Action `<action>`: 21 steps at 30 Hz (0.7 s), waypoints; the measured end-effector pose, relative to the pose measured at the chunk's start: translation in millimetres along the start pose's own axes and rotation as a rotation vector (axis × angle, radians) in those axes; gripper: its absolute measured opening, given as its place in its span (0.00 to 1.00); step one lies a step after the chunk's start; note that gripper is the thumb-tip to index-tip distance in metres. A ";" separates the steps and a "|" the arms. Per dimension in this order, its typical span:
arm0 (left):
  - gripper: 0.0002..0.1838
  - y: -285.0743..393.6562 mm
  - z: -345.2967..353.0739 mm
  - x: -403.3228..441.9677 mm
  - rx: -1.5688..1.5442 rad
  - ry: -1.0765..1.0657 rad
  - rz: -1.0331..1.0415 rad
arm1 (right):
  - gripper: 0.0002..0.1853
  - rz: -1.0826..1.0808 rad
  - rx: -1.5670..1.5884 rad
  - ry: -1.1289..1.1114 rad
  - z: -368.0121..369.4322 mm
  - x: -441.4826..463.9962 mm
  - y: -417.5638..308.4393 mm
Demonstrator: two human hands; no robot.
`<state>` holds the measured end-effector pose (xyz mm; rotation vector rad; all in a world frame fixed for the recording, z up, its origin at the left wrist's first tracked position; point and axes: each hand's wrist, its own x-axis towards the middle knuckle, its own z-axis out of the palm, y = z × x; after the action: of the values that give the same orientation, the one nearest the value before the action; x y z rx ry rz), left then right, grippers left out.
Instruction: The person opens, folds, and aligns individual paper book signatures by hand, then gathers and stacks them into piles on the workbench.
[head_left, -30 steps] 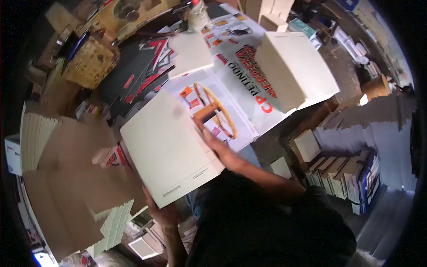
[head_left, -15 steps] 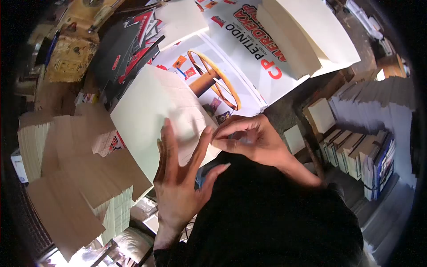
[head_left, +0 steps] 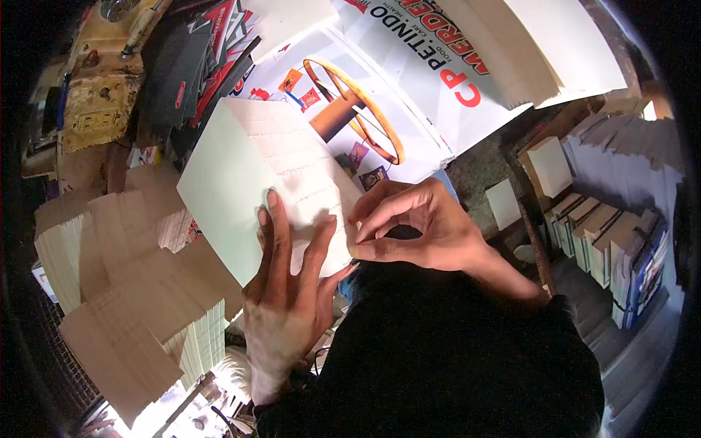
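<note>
A thick white paper stack (head_left: 223, 164) stands in front of me, its layered side marked with lines and small notches. My left hand (head_left: 285, 296) lies on the stack's near part, fingers spread, index and middle fingertips on the paper and the thumb stretched towards the near corner. At that corner, my right hand (head_left: 434, 226) is closed in a pinch, thumb and index fingertips meeting against the stack's edge. Whatever is between those fingertips is too small to make out. Beneath and behind the stack lies a printed banner sheet (head_left: 409, 95) with a picture of a yellow-orange wheel-like stand.
Brown-covered paper stacks (head_left: 131, 292) stand at the left. More white paper blocks (head_left: 577, 44) lie at the far right, and dark red-printed sheets (head_left: 197, 73) at the back. A row of books (head_left: 599, 241) stands on the right. A worn yellow machine part (head_left: 98, 95) is at upper left.
My left thumb has moved in to the stack's near corner. The right hand's pinch has come slightly lower, to the stack's edge. The whole view has shifted a little.
</note>
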<state>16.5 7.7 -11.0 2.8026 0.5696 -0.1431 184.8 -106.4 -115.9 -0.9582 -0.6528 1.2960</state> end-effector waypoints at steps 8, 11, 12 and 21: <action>0.32 -0.6 0.8 -0.2 -0.003 0.003 0.021 | 0.09 -0.014 0.048 0.000 0.1 1.0 -1.6; 0.31 -1.7 1.6 -1.1 0.018 0.001 0.020 | 0.08 -0.040 -0.031 0.006 3.2 0.2 -1.7; 0.31 -1.9 2.0 -1.1 0.016 0.003 0.021 | 0.07 -0.049 -0.069 0.014 3.9 -0.1 -1.3; 0.30 -9.0 6.8 -5.6 0.119 0.050 0.114 | 0.19 -0.375 -0.456 0.332 32.2 -9.4 8.8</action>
<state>7.5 11.6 -18.9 2.9534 0.4244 -0.0873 151.4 -108.6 -107.1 -1.3127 -0.8358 0.6444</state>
